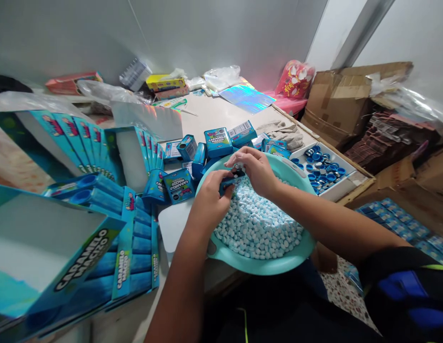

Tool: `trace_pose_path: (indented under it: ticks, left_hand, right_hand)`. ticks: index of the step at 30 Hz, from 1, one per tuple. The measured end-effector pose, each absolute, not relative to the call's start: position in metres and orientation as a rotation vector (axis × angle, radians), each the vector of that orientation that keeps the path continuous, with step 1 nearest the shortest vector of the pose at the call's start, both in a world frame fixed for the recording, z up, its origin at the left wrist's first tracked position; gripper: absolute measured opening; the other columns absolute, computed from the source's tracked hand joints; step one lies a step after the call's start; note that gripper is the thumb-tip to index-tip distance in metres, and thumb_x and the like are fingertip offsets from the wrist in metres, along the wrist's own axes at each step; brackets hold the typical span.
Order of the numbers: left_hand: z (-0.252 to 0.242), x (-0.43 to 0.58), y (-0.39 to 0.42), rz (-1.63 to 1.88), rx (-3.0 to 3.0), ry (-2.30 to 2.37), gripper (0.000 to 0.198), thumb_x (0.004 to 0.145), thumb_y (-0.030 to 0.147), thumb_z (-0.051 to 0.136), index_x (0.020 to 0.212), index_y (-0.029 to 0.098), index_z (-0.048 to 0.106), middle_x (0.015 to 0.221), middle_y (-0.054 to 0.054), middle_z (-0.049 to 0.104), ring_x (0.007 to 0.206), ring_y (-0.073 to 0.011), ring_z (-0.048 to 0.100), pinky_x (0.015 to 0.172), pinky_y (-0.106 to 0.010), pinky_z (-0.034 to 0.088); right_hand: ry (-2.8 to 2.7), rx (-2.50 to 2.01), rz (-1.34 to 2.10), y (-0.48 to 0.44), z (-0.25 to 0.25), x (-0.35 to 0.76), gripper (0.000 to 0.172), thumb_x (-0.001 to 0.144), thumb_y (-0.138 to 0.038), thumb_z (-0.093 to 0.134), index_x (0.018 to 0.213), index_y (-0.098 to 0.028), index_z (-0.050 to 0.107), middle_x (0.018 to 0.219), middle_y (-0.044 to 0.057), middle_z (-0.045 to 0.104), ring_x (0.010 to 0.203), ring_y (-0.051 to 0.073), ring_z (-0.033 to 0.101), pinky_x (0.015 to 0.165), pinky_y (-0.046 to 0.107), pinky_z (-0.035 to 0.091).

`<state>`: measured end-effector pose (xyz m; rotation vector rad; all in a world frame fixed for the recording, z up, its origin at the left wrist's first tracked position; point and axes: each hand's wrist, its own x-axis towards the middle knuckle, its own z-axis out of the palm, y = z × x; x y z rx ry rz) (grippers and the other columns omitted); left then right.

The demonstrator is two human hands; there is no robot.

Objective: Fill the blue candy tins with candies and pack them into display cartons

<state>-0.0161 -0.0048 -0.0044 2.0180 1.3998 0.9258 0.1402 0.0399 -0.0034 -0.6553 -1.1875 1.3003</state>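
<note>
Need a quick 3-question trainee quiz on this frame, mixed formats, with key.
1. True or false: the left hand and right hand are both over the teal basin.
2. What fills the basin? A) blue caps B) pale blue candies C) gloves
3. Fill in: the white tray right of the basin holds blue ____.

Key: 1 true; 2 B; 3 caps.

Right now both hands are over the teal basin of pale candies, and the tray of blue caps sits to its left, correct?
Not quite. The tray of blue caps sits to the right of the teal basin, not the left. The head view shows it. The rest holds: the left hand and the right hand are both over the pale candies.
</note>
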Motion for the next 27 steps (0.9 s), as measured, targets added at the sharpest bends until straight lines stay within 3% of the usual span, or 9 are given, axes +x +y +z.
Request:
trace_pose_path:
  ticks: [10, 17, 27]
  left_hand:
    - [-0.003, -0.016, -0.006, 0.942, 2.074, 1.356, 0.024, 0.093, 0.024, 0.062, 0.116, 0.023, 0.065, 0.122, -0.007, 0.067, 0.118, -0.0201, 0.064, 0.108, -0.040, 0.056]
    - [0.000, -0.015, -0.008, 0.944, 1.863, 1.548, 0.032, 0.090, 0.027, 0.066, 0.121, 0.024, 0.062, 0.124, -0.006, 0.068, 0.117, -0.0211, 0.065, 0.109, -0.043, 0.054]
    - [-0.005, -0.018, -0.006, 0.949, 1.968, 1.486, 0.034, 0.093, 0.027, 0.059, 0.127, 0.024, 0.064, 0.129, -0.008, 0.065, 0.124, -0.0224, 0.062, 0.112, -0.044, 0.053]
  right_hand:
    - [-1.180, -0.629, 1.334, 0.038, -0.002, 0.141, 0.030, 0.087, -0.046, 0.064, 0.073, -0.021, 0.060, 0.073, 0.002, 0.060, 0.075, 0.017, 0.058, 0.075, 0.031, 0.048]
    - [-1.203, -0.547, 1.353, 0.039, -0.004, 0.141, 0.027, 0.092, -0.039, 0.064, 0.073, -0.020, 0.065, 0.073, 0.002, 0.064, 0.074, 0.016, 0.060, 0.073, 0.029, 0.043]
    - [-1.457, -0.556, 1.338, 0.037, 0.010, 0.152, 0.040, 0.091, -0.054, 0.062, 0.073, -0.020, 0.069, 0.074, 0.005, 0.067, 0.076, 0.018, 0.063, 0.079, 0.033, 0.050]
